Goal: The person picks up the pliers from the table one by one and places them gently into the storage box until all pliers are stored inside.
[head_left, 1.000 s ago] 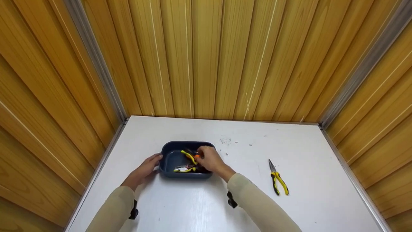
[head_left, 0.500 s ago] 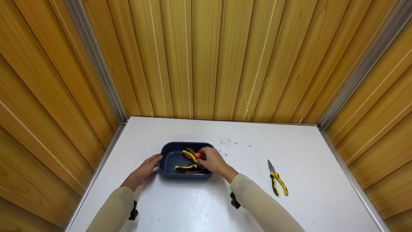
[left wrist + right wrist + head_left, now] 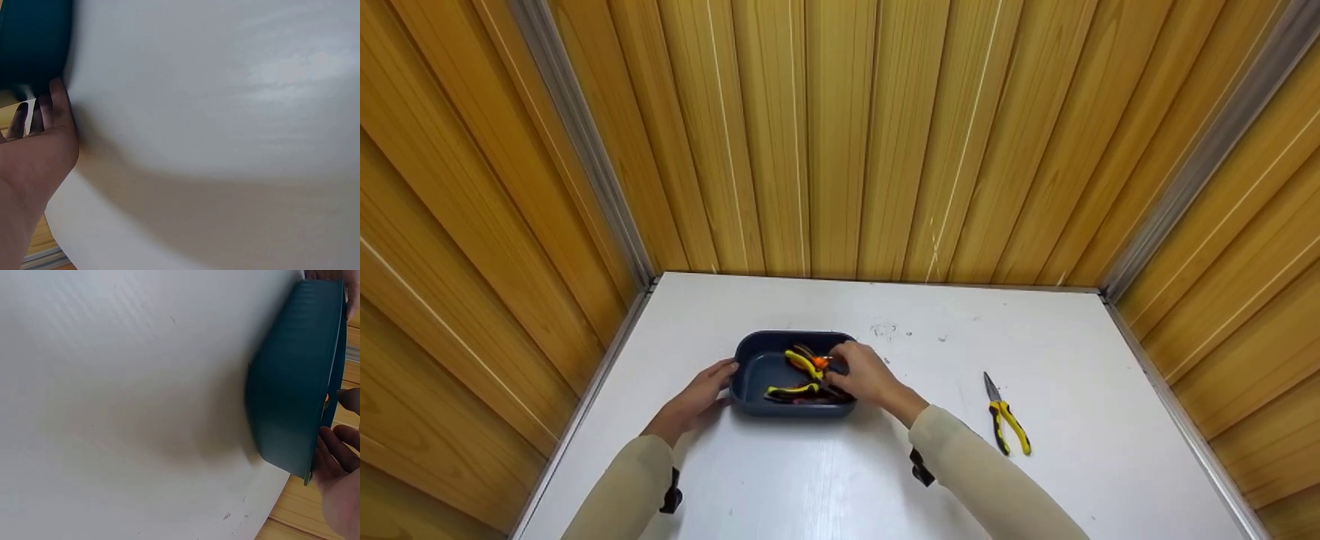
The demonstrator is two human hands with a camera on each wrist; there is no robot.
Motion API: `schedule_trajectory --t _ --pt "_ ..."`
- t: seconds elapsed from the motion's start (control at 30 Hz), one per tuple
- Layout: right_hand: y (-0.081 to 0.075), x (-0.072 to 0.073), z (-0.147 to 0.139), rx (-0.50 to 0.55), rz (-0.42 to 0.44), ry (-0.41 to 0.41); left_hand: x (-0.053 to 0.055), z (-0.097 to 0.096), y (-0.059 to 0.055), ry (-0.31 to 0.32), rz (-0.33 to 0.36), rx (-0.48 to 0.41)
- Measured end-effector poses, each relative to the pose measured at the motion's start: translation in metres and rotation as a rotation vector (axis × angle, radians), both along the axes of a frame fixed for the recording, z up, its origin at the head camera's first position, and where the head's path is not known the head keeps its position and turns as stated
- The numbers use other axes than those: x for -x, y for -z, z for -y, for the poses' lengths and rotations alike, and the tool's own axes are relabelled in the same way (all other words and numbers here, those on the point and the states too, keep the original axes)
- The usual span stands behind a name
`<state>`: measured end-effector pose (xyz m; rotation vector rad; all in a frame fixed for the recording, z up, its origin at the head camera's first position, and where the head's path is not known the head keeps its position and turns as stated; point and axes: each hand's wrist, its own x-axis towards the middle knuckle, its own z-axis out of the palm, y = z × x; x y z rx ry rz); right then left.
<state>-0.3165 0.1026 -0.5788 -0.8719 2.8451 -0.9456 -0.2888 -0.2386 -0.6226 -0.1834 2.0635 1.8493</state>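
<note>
A dark blue rectangular basin (image 3: pixel 791 410) stands on the white table, left of the middle in the head view. My left hand (image 3: pixel 699 391) lies against its left end with the fingers extended at the wall. Inside the basin are tools with yellow and black pliers handles (image 3: pixel 793 391), bunched in the right half, and a small orange part (image 3: pixel 820 362). Over the basin's right end reaches my right hand (image 3: pixel 871 375), thumb and fingers spread beside the orange part. The right wrist view shows a gap between thumb and fingers, partly behind the basin's rim.
Long-nose pliers (image 3: pixel 1006 420) with yellow and black handles lie on the white table (image 3: pixel 900 480) to the right, jaws pointing away. Wood-patterned panels (image 3: pixel 840 150) close off the back and both sides.
My right hand has drawn back slightly to the right, its fingers parting from the tools. The yellow-handled tool at the basin's front has turned over. My left hand has stayed put.
</note>
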Motion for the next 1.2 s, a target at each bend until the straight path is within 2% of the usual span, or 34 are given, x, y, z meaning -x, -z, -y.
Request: schedule_trajectory --t 0.17,0.4,0.63,0.93,1.2 --pt "-0.003 -0.005 -0.008 -0.021 -0.054 -0.022 0.001 0.001 0.000 0.010 0.001 -0.001" --pt "-0.010 -0.008 -0.024 -0.074 -0.050 -0.028 0.003 0.001 -0.002 0.008 -0.008 -0.014" --pt "-0.013 -0.011 -0.042 -0.058 -0.130 -0.050 0.002 0.001 0.001 -0.005 -0.009 -0.019" --pt "-0.014 -0.012 -0.066 -0.067 -0.174 -0.056 -0.001 0.001 0.001 0.001 -0.011 -0.044" --pt "-0.016 -0.012 -0.082 -0.087 -0.202 -0.057 0.000 -0.001 0.000 0.004 -0.004 -0.001"
